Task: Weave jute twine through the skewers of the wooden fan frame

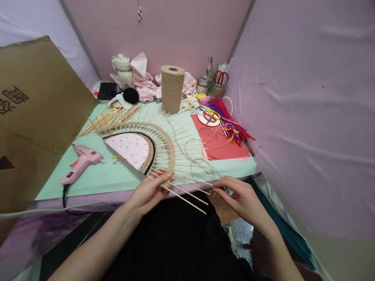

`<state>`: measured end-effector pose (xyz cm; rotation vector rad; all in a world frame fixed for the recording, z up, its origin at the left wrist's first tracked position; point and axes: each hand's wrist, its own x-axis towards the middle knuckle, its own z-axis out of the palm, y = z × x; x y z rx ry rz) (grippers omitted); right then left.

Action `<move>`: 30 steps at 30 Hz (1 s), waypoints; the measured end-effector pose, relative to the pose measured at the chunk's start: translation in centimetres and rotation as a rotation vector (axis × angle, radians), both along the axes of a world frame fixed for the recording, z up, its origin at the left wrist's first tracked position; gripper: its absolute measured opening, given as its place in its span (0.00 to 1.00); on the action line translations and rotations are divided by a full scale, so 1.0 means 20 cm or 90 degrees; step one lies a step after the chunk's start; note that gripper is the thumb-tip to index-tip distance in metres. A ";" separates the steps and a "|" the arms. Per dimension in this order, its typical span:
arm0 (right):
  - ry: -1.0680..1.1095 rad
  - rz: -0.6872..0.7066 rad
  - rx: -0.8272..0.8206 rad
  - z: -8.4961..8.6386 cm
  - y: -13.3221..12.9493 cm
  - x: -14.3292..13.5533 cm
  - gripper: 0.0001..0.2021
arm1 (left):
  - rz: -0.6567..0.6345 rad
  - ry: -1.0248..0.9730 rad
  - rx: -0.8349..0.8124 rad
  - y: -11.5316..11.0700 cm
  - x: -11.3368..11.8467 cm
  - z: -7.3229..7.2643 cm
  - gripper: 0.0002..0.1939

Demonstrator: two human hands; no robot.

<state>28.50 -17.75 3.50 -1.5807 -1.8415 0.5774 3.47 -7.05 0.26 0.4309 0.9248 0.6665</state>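
A half-round woven piece lies near the table's front edge, with thin wooden sticks fanning out from it. Its middle is a white fabric half-circle with pink dots, bordered by twine and a black band. My left hand grips the piece's near end, thumb on top of the woven twine band. My right hand is closed in a pinch by the tips of the sticks, at the end of a loose strand of twine. That strand loops across the table from the woven band.
A pink glue gun with a cord lies left, beside a large cardboard sheet. Behind stand a twine spool and a bottle. Loose sticks lie back left; red paper and pipe cleaners lie right.
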 end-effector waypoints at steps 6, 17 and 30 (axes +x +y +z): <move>0.045 -0.030 0.110 -0.01 0.02 -0.01 0.04 | -0.007 -0.004 -0.004 0.00 0.00 0.00 0.09; 0.100 -0.184 0.005 -0.15 0.08 -0.05 0.10 | 0.000 -0.045 -0.020 -0.01 -0.03 0.06 0.07; 0.123 -0.288 0.048 -0.37 0.54 -0.25 0.13 | -0.090 -0.084 -0.019 -0.11 -0.01 0.14 0.09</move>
